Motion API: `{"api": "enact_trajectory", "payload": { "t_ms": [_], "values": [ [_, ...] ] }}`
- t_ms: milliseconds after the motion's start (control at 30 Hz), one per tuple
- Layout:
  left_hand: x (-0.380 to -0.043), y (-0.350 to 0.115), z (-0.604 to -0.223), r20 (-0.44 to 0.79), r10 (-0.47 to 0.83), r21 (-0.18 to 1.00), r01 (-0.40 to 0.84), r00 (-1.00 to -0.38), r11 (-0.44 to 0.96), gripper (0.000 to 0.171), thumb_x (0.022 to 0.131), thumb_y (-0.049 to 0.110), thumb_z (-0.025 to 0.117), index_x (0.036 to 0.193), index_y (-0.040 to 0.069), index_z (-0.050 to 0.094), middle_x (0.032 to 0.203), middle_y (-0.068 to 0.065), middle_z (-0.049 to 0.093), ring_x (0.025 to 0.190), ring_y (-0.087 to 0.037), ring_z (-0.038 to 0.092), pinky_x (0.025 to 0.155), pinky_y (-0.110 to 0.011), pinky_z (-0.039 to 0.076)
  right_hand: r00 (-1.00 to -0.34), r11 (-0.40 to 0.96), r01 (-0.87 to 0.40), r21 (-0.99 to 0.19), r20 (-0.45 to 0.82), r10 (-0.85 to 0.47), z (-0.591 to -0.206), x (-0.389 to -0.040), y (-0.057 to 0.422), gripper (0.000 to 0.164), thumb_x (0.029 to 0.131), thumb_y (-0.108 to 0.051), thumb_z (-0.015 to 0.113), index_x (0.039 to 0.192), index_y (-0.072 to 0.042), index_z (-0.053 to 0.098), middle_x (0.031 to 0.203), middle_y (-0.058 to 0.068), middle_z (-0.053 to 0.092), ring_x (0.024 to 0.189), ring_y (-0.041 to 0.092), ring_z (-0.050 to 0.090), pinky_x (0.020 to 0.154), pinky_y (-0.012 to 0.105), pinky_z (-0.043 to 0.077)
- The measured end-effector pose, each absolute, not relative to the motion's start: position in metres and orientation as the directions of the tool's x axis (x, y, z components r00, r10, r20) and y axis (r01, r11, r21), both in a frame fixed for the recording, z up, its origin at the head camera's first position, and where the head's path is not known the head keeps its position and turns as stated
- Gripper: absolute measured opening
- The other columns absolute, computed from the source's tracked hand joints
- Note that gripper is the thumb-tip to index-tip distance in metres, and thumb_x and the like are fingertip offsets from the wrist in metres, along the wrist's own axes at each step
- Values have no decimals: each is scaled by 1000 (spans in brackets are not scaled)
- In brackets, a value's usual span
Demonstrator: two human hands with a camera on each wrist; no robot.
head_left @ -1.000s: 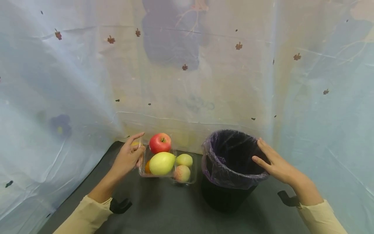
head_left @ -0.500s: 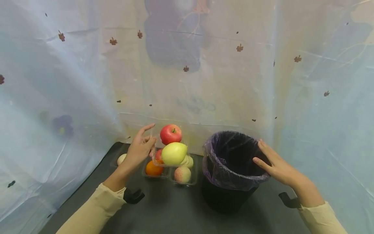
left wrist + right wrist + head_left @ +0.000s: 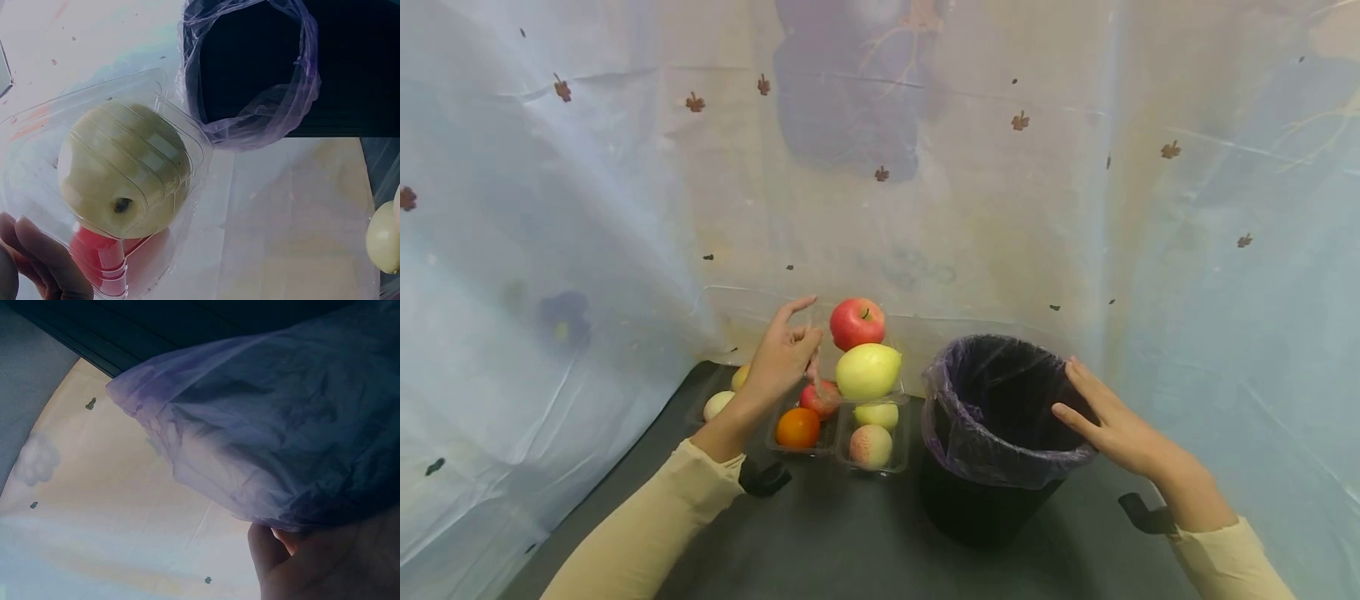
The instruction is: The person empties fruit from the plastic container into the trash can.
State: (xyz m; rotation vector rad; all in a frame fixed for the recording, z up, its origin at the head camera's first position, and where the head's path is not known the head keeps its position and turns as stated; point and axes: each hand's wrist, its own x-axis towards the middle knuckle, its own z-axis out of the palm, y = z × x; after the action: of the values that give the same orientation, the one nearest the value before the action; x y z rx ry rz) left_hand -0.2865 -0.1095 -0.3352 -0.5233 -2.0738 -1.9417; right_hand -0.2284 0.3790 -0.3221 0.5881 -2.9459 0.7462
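Note:
In the head view my left hand pinches the near-left wall of a clear plastic container, held up above the table. A red apple and a yellow fruit sit in it; the left wrist view shows this fruit through the plastic with a dark spot at one end. My right hand rests at the right rim of a black bin lined with a thin purple bag. Its fingers look fairly straight. The right wrist view shows the bag against that hand.
Two clear containers stand on the dark table, left of the bin. One bears an orange and a red fruit, the other a blushed peach-like fruit and a yellow-green one. Pale fruits lie behind my left forearm.
My left hand has lifted the container with the apple and yellow fruit and moved it right, toward the bin, uncovering the orange and red fruit below. My right hand stays at the rim.

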Motion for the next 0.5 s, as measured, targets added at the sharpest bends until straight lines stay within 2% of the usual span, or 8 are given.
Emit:
{"api": "enact_trajectory", "payload": {
  "t_ms": [233,500],
  "values": [
    [-293,-99,-322,451,94,890,455,-887,25,59,108,9,55,163,8,35,65,-5,53,48,-21,54,53,-34,57,-929,817,-367,-444,125,-349,-320,-229,377,87,110,-40,57,171,1,10,177,27,0,160,57,3,115,84,12],
    [-307,-87,-312,437,71,895,441,-896,58,60,107,10,56,163,11,36,64,-4,56,48,-21,57,52,-33,51,-933,826,-355,-437,112,-342,-319,-229,377,90,110,-42,58,171,1,8,177,26,-1,159,57,3,114,85,13]
  ]
}}
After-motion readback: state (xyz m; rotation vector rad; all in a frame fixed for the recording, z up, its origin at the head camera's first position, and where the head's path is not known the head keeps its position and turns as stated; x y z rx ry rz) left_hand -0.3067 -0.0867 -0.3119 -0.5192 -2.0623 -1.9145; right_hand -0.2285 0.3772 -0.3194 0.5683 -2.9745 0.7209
